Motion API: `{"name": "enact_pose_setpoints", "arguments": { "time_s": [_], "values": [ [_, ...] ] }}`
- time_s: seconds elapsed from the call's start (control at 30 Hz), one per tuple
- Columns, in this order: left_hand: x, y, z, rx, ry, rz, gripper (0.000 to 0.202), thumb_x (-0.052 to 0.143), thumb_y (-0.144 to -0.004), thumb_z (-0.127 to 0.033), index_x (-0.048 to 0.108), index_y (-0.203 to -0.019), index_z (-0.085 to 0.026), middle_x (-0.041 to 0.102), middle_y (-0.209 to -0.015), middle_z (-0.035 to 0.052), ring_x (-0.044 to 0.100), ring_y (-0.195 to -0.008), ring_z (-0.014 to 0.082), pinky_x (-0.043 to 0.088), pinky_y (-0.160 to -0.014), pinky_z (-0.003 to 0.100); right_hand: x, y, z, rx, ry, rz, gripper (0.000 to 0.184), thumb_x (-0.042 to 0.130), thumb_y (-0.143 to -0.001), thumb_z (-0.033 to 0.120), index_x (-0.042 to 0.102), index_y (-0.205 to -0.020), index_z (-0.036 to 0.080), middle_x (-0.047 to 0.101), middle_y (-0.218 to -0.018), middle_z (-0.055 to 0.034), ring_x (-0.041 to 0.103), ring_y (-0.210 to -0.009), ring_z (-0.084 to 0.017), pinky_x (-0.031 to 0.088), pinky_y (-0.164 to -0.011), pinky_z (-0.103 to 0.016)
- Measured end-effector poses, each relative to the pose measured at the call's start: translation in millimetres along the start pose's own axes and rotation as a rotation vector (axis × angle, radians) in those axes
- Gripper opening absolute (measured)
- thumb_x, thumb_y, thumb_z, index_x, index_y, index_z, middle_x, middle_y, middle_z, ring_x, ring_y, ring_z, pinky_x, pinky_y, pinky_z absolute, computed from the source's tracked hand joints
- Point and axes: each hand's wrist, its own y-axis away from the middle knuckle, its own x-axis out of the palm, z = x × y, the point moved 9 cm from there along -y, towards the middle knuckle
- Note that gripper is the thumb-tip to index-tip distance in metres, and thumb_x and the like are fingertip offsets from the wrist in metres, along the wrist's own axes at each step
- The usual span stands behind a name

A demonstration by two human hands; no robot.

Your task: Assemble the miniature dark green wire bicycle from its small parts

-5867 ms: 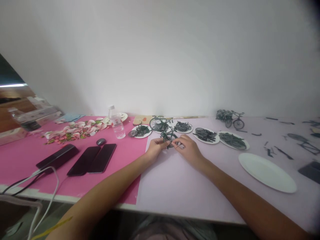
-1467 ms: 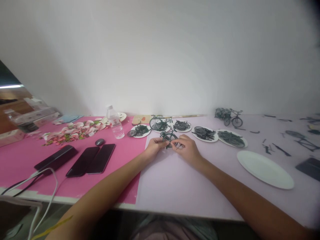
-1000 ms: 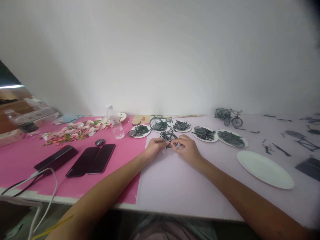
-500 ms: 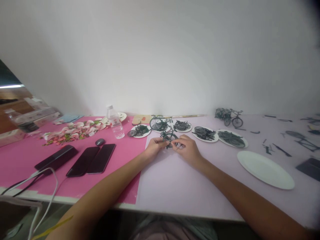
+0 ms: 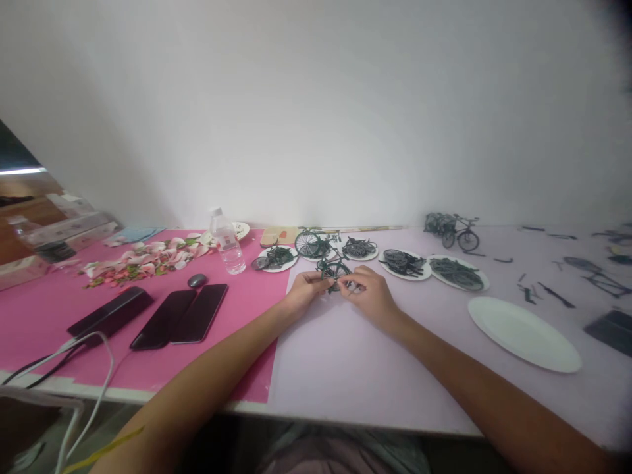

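Note:
Between my two hands, above the pale part of the table, is a small dark green model bicycle [image 5: 335,269]. My left hand [image 5: 307,290] is closed on its left side, with thumb and fingers pinching near the wheel. My right hand [image 5: 368,290] pinches at the right side of the same wheel, thumb and forefinger together; any small part between those fingertips is too small to make out. Just behind the bicycle, plates of dark parts stand in a row, among them a plate of wheels [image 5: 360,249] and a plate of mixed parts [image 5: 276,257].
Rightward lie an oval white plate [image 5: 524,334], loose dark parts [image 5: 556,295] and standing model bicycles [image 5: 460,233]. On the pink cover are a water bottle [image 5: 227,241], two phones [image 5: 200,314], a mouse [image 5: 197,280], a black power strip [image 5: 111,313] and pink petals [image 5: 148,259].
Almost nothing differs. Both hands stay at the bicycle in the same pinch, and the view has shifted very slightly.

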Motion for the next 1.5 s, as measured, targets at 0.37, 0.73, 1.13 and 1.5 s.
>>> {"name": "enact_pose_setpoints", "arguments": {
  "time_s": [0.37,0.73,1.13,1.5],
  "values": [
    [1.1,0.3,-0.1,0.001,0.017,0.019,0.031,0.092,-0.069,-0.039,0.079,-0.080,-0.013,0.068,-0.073,0.0046,0.046,-0.060,0.0099,0.029,-0.060,0.027,-0.2,-0.1,0.1,0.000,-0.003,0.000,0.009,0.069,-0.089,0.020,0.078,-0.085,0.022,0.061,-0.072,-0.0019,0.054,-0.066,-0.017,0.045,-0.060,-0.029],
    [-0.5,0.8,-1.1,-0.005,0.033,-0.018,0.031,0.092,-0.069,-0.039,0.080,-0.081,-0.013,0.064,-0.067,0.0028,0.044,-0.060,0.0100,0.027,-0.060,0.027,-3.0,-1.7,6.4,-0.023,0.016,0.021,0.008,0.069,-0.090,0.027,0.075,-0.092,0.022,0.059,-0.073,-0.0013,0.050,-0.062,-0.016,0.042,-0.059,-0.029],
    [-8.6,2.3,-0.2,0.008,0.014,-0.167,0.038,0.094,-0.064,-0.043,0.077,-0.079,-0.012,0.068,-0.072,0.0045,0.049,-0.060,0.0099,0.033,-0.060,0.025,1.0,6.2,-14.6,0.176,-0.202,0.163,0.043,0.025,-0.105,0.065,0.036,-0.116,0.024,0.043,-0.079,0.0025,0.044,-0.058,-0.017,0.036,-0.056,-0.030],
    [-15.8,12.6,-11.4,0.049,-0.094,-0.342,0.041,0.092,-0.066,-0.048,0.078,-0.081,-0.012,0.071,-0.074,0.0066,0.056,-0.060,0.0128,0.038,-0.058,0.025,3.4,3.6,-24.9,0.375,-0.007,0.196,0.025,0.033,-0.109,0.048,0.041,-0.106,0.025,0.058,-0.078,0.0007,0.057,-0.064,-0.020,0.040,-0.063,-0.030]
  ]
}}
